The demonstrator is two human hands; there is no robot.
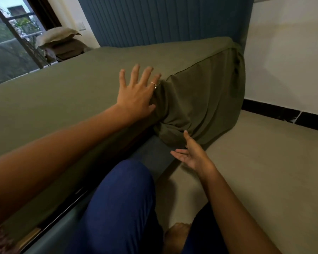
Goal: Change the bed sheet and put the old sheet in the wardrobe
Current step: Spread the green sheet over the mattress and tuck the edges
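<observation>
Nearest, your right hand (pixel 193 154) is hovering open and empty below the loose bunch of green sheet (pixel 187 110) hanging off the mattress side. Your left hand (pixel 136 92) is lying spread flat on the top edge, gripping nothing. Tugging there risks dragging the far corner (pixel 231 50) loose. Open floor (pixel 255 162) is lying rightward; the wall (pixel 286 61) is closing beyond.

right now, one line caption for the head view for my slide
Left hand flat on the olive bed sheet, right hand open below its loose hanging side by the blue headboard.
</observation>
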